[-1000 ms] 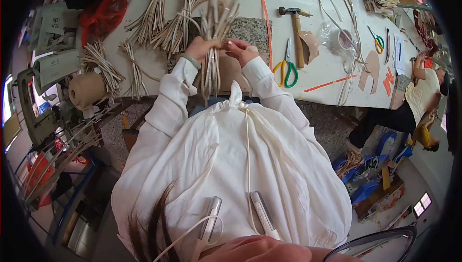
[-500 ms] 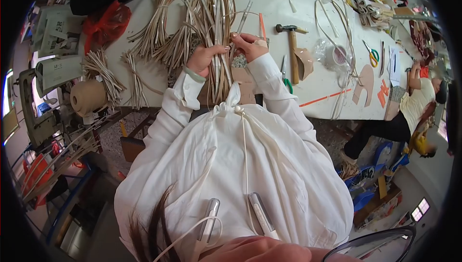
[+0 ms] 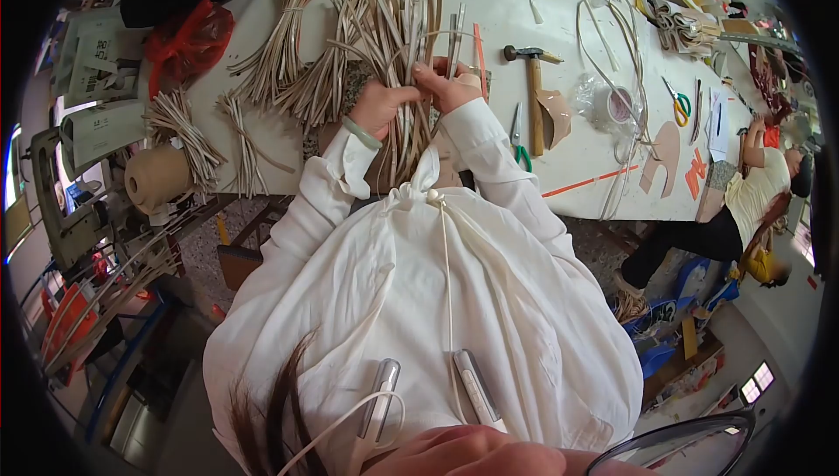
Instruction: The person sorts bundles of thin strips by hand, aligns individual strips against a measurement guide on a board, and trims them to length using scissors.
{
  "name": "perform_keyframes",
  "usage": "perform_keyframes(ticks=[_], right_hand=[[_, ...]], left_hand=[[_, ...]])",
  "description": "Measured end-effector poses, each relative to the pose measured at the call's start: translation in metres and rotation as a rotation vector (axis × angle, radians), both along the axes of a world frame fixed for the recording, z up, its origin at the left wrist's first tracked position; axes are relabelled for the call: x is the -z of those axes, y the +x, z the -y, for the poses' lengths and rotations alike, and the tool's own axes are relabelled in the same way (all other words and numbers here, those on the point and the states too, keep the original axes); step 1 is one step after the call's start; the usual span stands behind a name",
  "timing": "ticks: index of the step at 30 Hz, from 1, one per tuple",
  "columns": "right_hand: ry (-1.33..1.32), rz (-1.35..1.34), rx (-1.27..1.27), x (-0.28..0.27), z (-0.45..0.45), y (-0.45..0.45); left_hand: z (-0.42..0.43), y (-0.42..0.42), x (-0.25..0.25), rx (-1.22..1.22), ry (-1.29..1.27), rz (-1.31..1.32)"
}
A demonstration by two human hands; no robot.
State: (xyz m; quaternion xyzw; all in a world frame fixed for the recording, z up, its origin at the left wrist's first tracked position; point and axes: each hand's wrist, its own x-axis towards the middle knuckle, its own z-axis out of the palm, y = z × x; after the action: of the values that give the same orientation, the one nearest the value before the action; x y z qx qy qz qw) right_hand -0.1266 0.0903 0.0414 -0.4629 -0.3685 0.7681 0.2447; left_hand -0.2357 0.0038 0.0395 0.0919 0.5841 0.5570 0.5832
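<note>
A thick bundle of long, narrow tan-and-grey strips (image 3: 393,30), perhaps leather cord, stands out from my body across the table edge. My left hand (image 3: 381,109) is wrapped round its left side, with the thumb laid across the front. On the bundle's right side, my right hand (image 3: 447,87) is closed, its thumb and fingers pressed on strips. A couple of strips (image 3: 456,30) rise from behind the right fingers, apart from the main bundle. The left fingertips are hidden behind the strips.
More strip bundles (image 3: 293,30) lie to the left, beside a red plastic bag (image 3: 190,39). Right of my hands are green-handled scissors (image 3: 522,139), a hammer (image 3: 535,100), a tape roll (image 3: 616,104) and loose cords. A person (image 3: 760,183) works at the far right.
My right hand has moved left against the bundle, and the separate strips by it now stand more upright. My left hand stays round the bundle.
</note>
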Motion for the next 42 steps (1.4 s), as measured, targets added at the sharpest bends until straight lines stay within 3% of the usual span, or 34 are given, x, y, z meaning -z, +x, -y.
perform_keyframes(ticks=[2,6,10,16,24,31,42], right_hand=[[0.117,0.085,-0.021,-0.004,-0.001,-0.001],[-0.102,0.021,-0.097,-0.007,-0.011,0.009],[-0.219,-0.091,-0.005,0.000,-0.011,0.012],[-0.209,-0.057,-0.086,0.003,-0.006,0.007],[-0.213,-0.147,0.034,-0.005,-0.003,0.013],[-0.162,-0.052,-0.192,0.009,0.006,0.014],[-0.166,-0.155,0.120,0.007,0.006,0.011]], left_hand=[[-0.001,0.001,0.003,0.012,0.010,-0.116],[0.003,0.000,0.003,-0.036,0.031,-0.075],[0.005,-0.003,0.003,-0.051,0.047,-0.034],[0.007,-0.002,0.004,0.003,0.056,-0.051],[0.012,0.000,0.002,-0.057,0.081,0.016],[0.014,0.002,0.003,-0.096,0.089,0.028],[0.017,0.001,0.001,-0.126,0.121,0.062]])
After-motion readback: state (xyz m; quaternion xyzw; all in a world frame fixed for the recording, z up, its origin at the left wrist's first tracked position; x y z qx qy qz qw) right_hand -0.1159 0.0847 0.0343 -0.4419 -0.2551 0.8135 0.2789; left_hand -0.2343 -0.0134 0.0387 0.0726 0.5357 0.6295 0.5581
